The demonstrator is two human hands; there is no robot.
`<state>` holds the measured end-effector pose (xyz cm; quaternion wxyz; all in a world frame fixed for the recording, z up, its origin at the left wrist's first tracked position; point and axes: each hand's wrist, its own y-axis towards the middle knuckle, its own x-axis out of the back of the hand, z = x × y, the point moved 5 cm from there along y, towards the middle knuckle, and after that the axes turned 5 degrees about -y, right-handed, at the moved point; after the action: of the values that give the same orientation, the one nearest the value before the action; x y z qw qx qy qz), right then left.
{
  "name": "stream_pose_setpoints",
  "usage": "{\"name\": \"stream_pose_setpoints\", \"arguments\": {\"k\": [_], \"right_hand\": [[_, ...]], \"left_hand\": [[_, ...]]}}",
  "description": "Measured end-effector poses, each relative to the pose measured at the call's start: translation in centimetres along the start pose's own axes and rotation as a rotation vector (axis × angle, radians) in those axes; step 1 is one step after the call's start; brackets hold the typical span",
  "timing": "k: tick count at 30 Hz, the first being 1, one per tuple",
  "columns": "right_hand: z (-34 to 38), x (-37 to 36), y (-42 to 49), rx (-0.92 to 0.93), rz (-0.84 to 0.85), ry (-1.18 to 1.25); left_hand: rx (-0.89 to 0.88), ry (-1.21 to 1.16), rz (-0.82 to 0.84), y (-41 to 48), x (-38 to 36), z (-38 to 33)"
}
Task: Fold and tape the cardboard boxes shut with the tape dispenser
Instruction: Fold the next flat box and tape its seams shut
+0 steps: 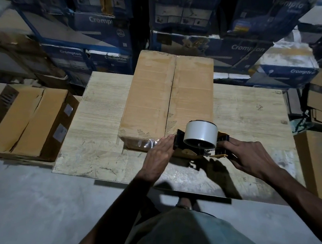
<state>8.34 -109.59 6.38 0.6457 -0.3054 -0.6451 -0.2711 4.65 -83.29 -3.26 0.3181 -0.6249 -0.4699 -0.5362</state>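
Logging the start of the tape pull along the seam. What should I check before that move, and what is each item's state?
1. Flaps of the cardboard box folded shut and meeting at the centre seam: ok.
2. Tape end laid on the box's near face, with the left hand flat against it: ok.
3. Right hand gripping the tape dispenser by its handle: ok.
4. Dispenser mouth lined up with the seam: cannot tell, the roll hides it.
5. Box top free of loose items along the pull: ok.
6. Seam taped: not ok, no tape shows along it.
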Motion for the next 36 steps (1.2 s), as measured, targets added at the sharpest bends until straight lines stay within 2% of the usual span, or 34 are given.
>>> {"name": "stream_pose_setpoints", "arguments": {"k": [16,21,24,29,32,36], "right_hand": [[-4.7,0.8,-5.7,-0.056,0.050,-0.050],[-5.0,0.1,-5.7,-0.050,0.052,-0.041],[-5.3,-0.3,-5.9,-0.058,0.059,-0.035],[-5.4,-0.5,-6.1,-0.062,0.054,-0.020],[-5.1,-0.2,-6.0,-0.053,0.036,-0.019],[-5.3,-0.2,-6.1,-0.064,0.039,0.002]], "left_hand": [[0.026,-0.096,0.022,0.1,-0.6,0.8],[0.087,-0.087,-0.064,-0.1,-0.4,-0.2],[0.022,-0.022,-0.074,0.2,-1.0,-1.9],[-0.193,0.039,-0.064,2.6,-2.2,-6.6],[-0.214,0.007,-0.031,3.4,-2.4,-8.0],[-0.248,0.028,-0.073,3.7,-2.4,-7.4]]}}
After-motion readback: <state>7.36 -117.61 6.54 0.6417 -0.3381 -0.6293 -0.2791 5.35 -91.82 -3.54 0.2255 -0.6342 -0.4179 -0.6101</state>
